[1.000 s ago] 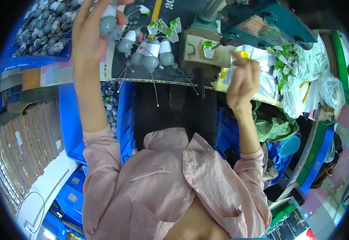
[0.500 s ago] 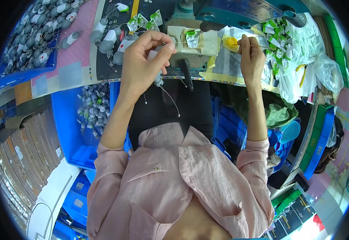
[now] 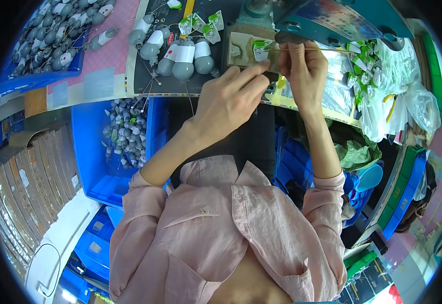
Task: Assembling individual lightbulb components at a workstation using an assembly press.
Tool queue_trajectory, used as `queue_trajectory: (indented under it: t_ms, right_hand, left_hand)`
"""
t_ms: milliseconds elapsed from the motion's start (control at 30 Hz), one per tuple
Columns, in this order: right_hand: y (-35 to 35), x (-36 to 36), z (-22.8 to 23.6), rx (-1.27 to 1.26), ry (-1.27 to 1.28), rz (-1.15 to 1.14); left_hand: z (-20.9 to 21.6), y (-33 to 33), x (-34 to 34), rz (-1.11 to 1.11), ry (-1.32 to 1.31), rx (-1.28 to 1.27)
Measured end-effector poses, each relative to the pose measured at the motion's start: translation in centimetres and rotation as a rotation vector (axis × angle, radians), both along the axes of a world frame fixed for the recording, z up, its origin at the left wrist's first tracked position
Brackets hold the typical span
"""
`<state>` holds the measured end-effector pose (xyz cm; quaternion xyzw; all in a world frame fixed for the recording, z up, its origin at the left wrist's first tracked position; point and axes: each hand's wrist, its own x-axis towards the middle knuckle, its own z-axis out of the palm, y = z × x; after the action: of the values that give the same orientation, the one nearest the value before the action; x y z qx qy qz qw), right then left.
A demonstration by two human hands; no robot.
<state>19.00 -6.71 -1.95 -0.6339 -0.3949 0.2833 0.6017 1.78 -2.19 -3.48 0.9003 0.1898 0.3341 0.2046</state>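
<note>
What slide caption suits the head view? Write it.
Left hand near right hand, which pinches a thin brownish piece, by a pale block and teal machine.

Brown cardboard slabs (image 3: 31, 182) stood in a row at the far left beside a white ledge (image 3: 64, 223), with blue lidded boxes (image 3: 85, 242) near it, while clear plastic bags (image 3: 401, 63) lay at the right, above a crumpled green sack (image 3: 355, 154) and a light-blue tub (image 3: 370, 177).
</note>
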Motion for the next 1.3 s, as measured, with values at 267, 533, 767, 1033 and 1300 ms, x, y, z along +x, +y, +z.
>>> queue_trajectory:
  t_ms: [267, 533, 767, 1033, 1300]
  right_hand:
    - [0.6, -0.6, -1.0, -0.017, -0.318, 0.033]
    - [0.5, -0.5, -0.9, -0.013, -0.335, 0.007]
    - [0.1, -1.1, -0.4, -0.098, -0.54, -0.054]
    - [0.6, -0.9, -0.6, 0.009, -0.395, -0.027]
    - [0.7, 3.5, 3.9, 0.046, -0.057, 0.03]
  left_hand:
    - [-0.8, 0.0, -0.2, 0.007, 0.005, -0.008]
    - [-0.9, -0.1, -0.1, 0.007, -0.02, -0.018]
    - [-0.9, -0.2, 0.0, 0.03, -0.014, -0.023]
    - [-0.5, -0.4, -0.1, 0.021, 0.036, -0.023]
    - [1.0, 0.5, -0.8, 0.153, -0.246, -0.484]
